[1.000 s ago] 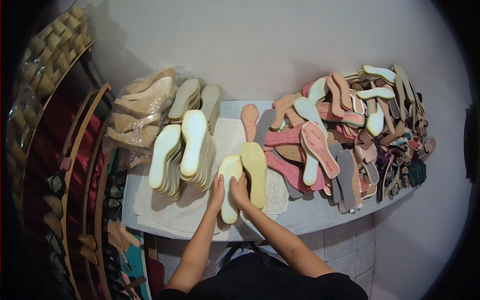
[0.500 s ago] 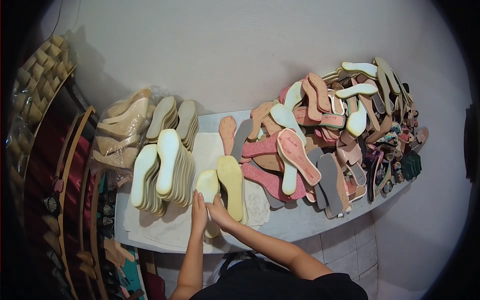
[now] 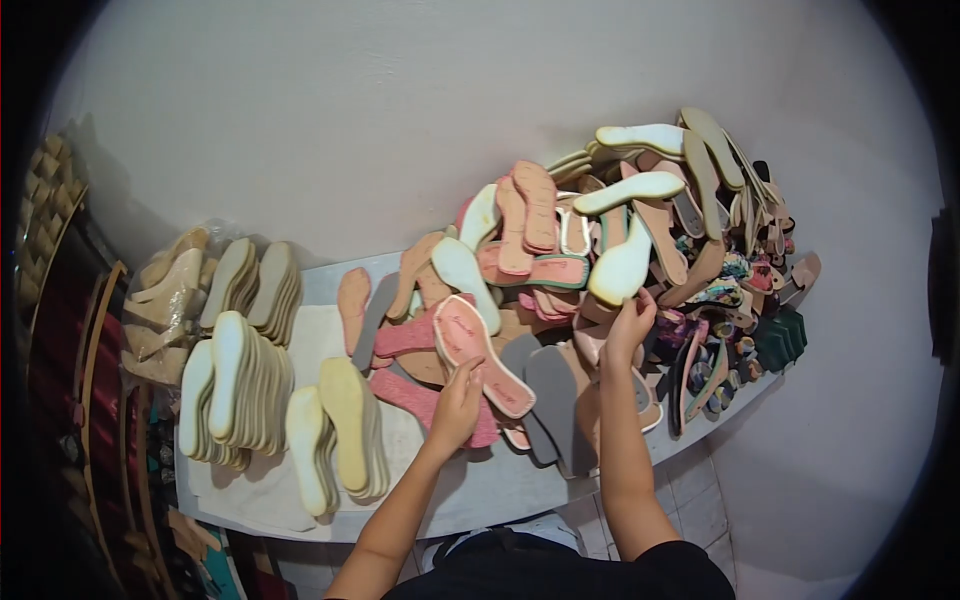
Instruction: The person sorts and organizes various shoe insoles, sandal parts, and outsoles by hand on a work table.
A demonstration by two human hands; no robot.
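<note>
Toward half past three on the dial of the view, the right hand [image 3: 627, 335] reaches into the mixed pile [image 3: 535, 205], its fingertips at the broad lower end of a white sole [image 3: 622, 262]; whether they grip it or only touch it cannot be told. White sole: lies aslant at about half past two, atop other pieces, narrow end toward twelve. Left hand [image 3: 455, 408]: at six o'clock, close in, fingers partly bent at the near edge of a pink sole [image 3: 475, 335]; contact is likely, but a firm grasp cannot be confirmed.

At seven to eight o'clock, two cream stacks [image 3: 348, 420] stand side by side on a pale sheet [image 3: 320, 335] over the table [image 3: 500, 490]. Outward, toward eight to nine, lie two white-topped stacks [image 3: 228, 370], with two grey-beige stacks [image 3: 272, 290] beyond.

Step in hand, as judged: reaching among loose soles, apart from the ordered stacks. Lifting the white sole would call for thumb and fingers closed on opposite faces of its broad end, then an upward draw that spares the overlapping neighbours. The left hand is well placed to steady the pink sole, should the pile slide toward six o'clock.
</note>
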